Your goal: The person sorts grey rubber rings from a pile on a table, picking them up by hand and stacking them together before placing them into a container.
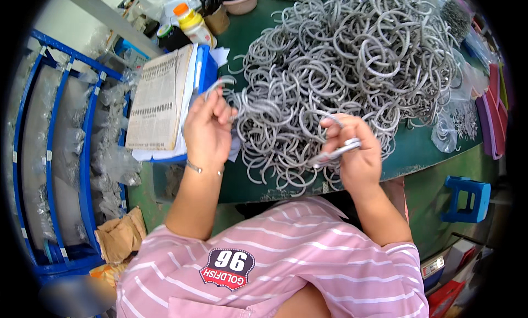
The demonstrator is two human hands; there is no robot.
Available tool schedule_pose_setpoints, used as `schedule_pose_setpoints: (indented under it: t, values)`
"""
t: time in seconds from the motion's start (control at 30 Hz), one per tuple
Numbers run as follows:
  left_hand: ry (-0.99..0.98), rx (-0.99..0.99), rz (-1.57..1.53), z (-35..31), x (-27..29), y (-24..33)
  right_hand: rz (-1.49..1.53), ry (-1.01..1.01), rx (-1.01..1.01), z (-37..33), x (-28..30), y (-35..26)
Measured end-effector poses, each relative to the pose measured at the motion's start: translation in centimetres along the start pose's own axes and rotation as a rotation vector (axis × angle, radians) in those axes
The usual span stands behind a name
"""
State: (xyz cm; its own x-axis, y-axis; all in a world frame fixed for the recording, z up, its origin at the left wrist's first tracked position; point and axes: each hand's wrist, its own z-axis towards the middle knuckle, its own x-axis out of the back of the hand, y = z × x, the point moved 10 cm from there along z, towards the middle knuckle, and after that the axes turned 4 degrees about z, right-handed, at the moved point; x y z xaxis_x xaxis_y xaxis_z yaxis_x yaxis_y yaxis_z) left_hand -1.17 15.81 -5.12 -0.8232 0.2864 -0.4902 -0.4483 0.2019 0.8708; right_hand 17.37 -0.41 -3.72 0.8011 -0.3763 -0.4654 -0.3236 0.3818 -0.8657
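Observation:
A large heap of grey, twisted-looking open rings (324,70), shaped like cuff bangles, covers much of the green table. At the heap's left edge my left hand (212,120) is closed, with a curved grey open ring (223,80) pinched between thumb and fingers. My right hand (357,150) is closed at the heap's near right side. One open ring (315,113) extends from its fingertips. A silvery, narrow piece (338,153) lies across its curled fingers; its kind is unclear.
Left of the heap, printed paper (157,100) lies on a blue tray. A yellow-white bottle with an orange cap (192,23) stands behind it. Blue shelving (82,147) with plastic bags fills the left. A blue stool (466,199) stands on the floor at right.

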Motion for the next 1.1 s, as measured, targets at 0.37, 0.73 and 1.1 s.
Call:
schedule_pose_setpoints:
  t: [0.37,0.73,1.1]
  values:
    - [-0.239,-0.255,1.457,-0.5,-3.3,1.1,-0.834,-0.751,0.2,-4.5,-5.5,3.9]
    - [-0.097,-0.38,0.818,-2.3,-2.9,2.8,-1.326,-0.592,0.336,-3.7,-6.6,5.8]
    - [-0.029,-0.324,1.465,-1.1,1.2,1.3,-0.86,-0.537,0.239,-3.5,-4.5,3.8]
